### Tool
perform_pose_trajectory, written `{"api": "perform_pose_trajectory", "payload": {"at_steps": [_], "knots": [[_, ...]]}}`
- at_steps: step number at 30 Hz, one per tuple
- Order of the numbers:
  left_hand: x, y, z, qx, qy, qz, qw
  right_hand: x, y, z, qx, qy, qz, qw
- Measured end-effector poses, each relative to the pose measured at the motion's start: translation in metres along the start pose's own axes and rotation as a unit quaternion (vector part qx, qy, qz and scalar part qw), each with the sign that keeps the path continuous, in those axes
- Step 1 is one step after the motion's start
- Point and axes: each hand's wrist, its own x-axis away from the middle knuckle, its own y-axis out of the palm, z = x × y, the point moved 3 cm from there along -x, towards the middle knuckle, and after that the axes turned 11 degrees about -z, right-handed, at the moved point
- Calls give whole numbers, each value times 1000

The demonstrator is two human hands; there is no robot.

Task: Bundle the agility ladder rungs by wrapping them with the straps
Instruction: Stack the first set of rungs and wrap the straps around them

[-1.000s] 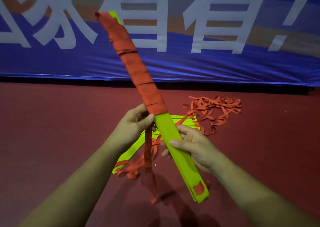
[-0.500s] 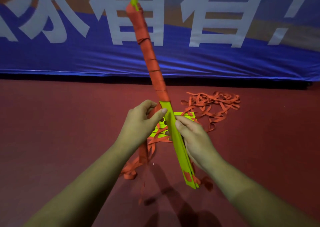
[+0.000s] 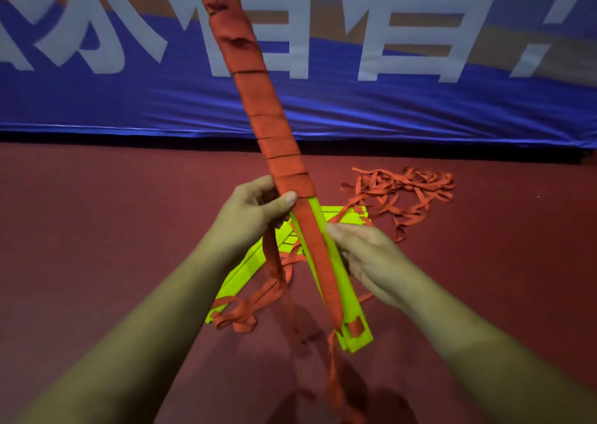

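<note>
A stack of yellow-green ladder rungs (image 3: 343, 281) stands tilted in front of me, its top leaning left. Orange strap (image 3: 258, 100) is wound tightly round its upper half, and one band of strap runs down its lower face to a slot near the bottom end. My left hand (image 3: 255, 216) pinches the strap at the lowest wrap, thumb on top. My right hand (image 3: 365, 258) grips the bare lower part of the bundle from the right. Loose strap hangs down from my left hand to the floor.
More yellow-green rungs (image 3: 245, 271) lie on the red floor (image 3: 97, 229) behind my hands, with orange strap tangled over them. A loose pile of orange strap (image 3: 407, 191) lies farther right. A blue banner (image 3: 420, 100) with white characters closes off the back.
The bundle has turned in my hands, showing its flat face with a strap band down it. Its top has swung slightly left. My right hand has slid lower along the rungs.
</note>
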Motion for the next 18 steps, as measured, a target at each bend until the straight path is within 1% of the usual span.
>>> {"api": "perform_pose_trajectory", "payload": {"at_steps": [3,5,7,8,11,12,16,18], "knots": [[-1,-3,-1,37,24,-49,998,7,7,-1,-89,40,-98,990],[-1,-4,1,53,36,-62,996,7,10,-1,-109,31,-126,985],[-1,-5,3,45,33,-64,996,6,10,1,-101,9,-103,990],[-1,-5,4,23,26,-60,998,5,8,2,-87,-3,-81,993],[-1,-5,1,-95,-15,-29,995,0,1,3,-59,-28,-12,998],[-1,-5,-2,-116,-25,-13,993,-1,-1,3,-60,-35,8,998],[-1,0,-7,-105,-28,7,994,-3,-5,2,-43,-65,57,995],[-1,5,-8,-124,-18,24,992,-4,-4,4,-41,-70,68,994]]}}
